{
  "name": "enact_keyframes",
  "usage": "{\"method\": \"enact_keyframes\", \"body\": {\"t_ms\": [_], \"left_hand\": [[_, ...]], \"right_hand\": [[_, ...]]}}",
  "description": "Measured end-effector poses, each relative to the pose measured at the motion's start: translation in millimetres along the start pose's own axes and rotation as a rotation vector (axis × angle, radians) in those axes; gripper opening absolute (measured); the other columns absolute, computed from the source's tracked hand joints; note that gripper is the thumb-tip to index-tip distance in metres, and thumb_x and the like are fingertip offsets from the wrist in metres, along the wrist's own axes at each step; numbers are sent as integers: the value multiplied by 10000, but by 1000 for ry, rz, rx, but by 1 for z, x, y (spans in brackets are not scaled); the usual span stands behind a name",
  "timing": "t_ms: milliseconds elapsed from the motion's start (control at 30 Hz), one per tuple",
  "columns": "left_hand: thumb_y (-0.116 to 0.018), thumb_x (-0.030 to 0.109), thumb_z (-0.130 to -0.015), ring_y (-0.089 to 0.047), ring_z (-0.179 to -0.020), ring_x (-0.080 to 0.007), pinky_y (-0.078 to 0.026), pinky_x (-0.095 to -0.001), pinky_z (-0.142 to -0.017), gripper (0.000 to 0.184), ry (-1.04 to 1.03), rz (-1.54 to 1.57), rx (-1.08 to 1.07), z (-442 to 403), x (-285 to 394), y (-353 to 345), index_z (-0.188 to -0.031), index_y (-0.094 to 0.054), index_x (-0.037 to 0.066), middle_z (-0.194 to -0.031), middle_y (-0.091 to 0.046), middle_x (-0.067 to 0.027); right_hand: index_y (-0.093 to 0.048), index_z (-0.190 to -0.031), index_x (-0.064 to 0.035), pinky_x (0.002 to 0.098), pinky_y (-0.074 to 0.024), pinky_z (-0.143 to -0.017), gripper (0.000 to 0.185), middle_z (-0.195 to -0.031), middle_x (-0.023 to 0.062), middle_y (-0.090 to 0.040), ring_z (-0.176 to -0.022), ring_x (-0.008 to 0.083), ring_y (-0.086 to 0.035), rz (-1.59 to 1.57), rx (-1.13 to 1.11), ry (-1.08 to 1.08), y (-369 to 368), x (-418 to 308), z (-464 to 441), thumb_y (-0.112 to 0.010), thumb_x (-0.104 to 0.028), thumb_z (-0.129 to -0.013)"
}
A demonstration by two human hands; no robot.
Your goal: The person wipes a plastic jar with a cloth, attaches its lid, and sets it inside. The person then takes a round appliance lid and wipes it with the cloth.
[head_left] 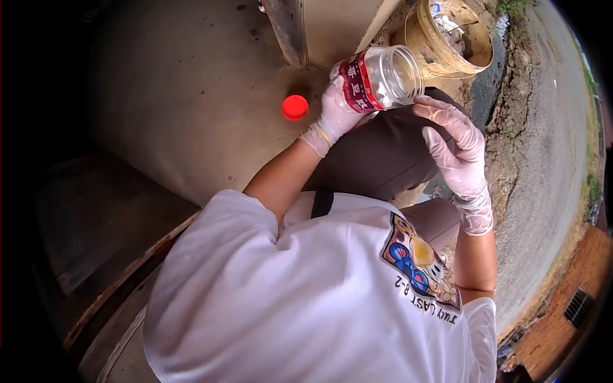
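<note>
A clear plastic jar (377, 80) with a red and dark label lies tilted on its side above my knee, its uncapped mouth facing right. Wrapped round its base end is my left hand (341, 108), in a thin clear glove. My right hand (453, 140), gloved too, is beside the jar's mouth with fingers apart; its fingertips are close to the rim, and whether they touch it I cannot tell. A round red lid (295, 108) lies on the concrete floor, left of my left hand.
A yellowish bucket (440, 57) with white scraps inside stands beyond the jar. A wooden post (286, 32) rises from the floor (191, 83) at the top. To the right are a muddy ditch (504, 127) and a grey road (543, 166).
</note>
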State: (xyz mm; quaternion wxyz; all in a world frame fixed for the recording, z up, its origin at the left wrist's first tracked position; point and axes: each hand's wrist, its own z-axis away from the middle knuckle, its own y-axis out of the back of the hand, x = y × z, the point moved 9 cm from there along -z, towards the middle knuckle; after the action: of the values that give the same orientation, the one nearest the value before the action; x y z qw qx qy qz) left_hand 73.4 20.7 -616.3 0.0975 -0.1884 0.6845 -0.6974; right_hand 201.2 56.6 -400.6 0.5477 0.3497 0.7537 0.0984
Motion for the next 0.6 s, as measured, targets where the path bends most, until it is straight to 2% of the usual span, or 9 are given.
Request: {"method": "enact_keyframes", "body": {"t_ms": [100, 133, 267, 367, 400, 467, 533, 567, 600], "left_hand": [[-699, 440, -787, -459, -1289, -340, -378, -564, -1065, 804, 46, -92, -130, 3, -10, -59, -1418, -395, 47, -1422, -460, -127], [-692, 407, -804, -476, -1273, -338, -419, -550, -1027, 782, 74, -100, -191, 5, -15, -71, -1421, -390, 34, -1407, -473, -135], [-690, 474, -811, -438, -1304, -205, -353, -340, -1085, 970, 121, -420, -308, 12, -13, -132, -1503, -189, 14, -1451, -411, -113], [-667, 548, -818, -392, -1335, -196, -332, -355, -1098, 1008, 25, -632, -508, 3, -2, -126, -1512, -168, 15, -1476, -377, -111], [-643, 643, -805, -391, -1339, -235, -320, -428, -1098, 1054, 135, -714, -396, 0, 1, -67, -1525, -168, 37, -1476, -371, -152], [-585, 579, -878, -449, -1289, -256, -374, -440, -1052, 865, 242, -753, -108, -2, 40, 23, -1487, -290, 41, -1425, -454, -161], [-618, 497, -873, -545, -1180, -261, -443, -430, -967, 675, 450, -1078, 464, 25, 88, 170, -1358, -486, 45, -1299, -577, -134], [-672, 399, -833, -604, -1085, -244, -479, -410, -887, 506, 568, -1454, 691, 50, 119, 229, -1195, -619, 49, -1153, -656, -129], [-702, 304, -789, -651, -963, -244, -500, -401, -809, 372, 425, -1829, 950, 71, 155, 301, -1040, -686, 30, -993, -701, -120]], "right_hand": [[-502, -1332, -45, 378, -441, -1002, 448, -1361, 156, -529, -1251, 270, -514, 73, 302, -164, 37, 13, 9, -644, -81, -909], [-497, -1335, -18, 376, -423, -1024, 456, -1447, 149, -429, -1306, 242, -449, -146, 368, -247, 41, 29, 15, -648, -115, -915], [-528, -1324, -27, 334, -454, -992, 409, -1334, 115, -557, -1187, 193, -548, -563, 365, -743, 52, 103, 55, -604, -120, -932], [-560, -1281, -25, 327, -470, -954, 395, -1289, 94, -589, -1143, 185, -571, -489, 326, -885, 62, 110, 57, -619, -53, -892], [-566, -1261, -23, 322, -486, -917, 379, -1246, 95, -607, -1090, 189, -591, -211, 296, -764, 82, 110, 58, -627, -69, -889], [-570, -1227, -16, 311, -513, -846, 324, -1156, 96, -645, -983, 196, -628, 396, 257, -541, 121, 95, 58, -607, -125, -925], [-540, -1230, -5, 315, -518, -836, 321, -1125, 104, -651, -958, 209, -633, 907, 136, -429, 159, 87, 75, -573, -184, -966], [-521, -1254, -8, 316, -513, -850, 347, -1149, 90, -633, -979, 196, -617, 799, 224, -526, 182, 93, 92, -587, -177, -958], [-503, -1279, -11, 316, -508, -864, 377, -1173, 76, -614, -1000, 183, -602, 690, 323, -613, 205, 97, 110, -601, -170, -951]]}}
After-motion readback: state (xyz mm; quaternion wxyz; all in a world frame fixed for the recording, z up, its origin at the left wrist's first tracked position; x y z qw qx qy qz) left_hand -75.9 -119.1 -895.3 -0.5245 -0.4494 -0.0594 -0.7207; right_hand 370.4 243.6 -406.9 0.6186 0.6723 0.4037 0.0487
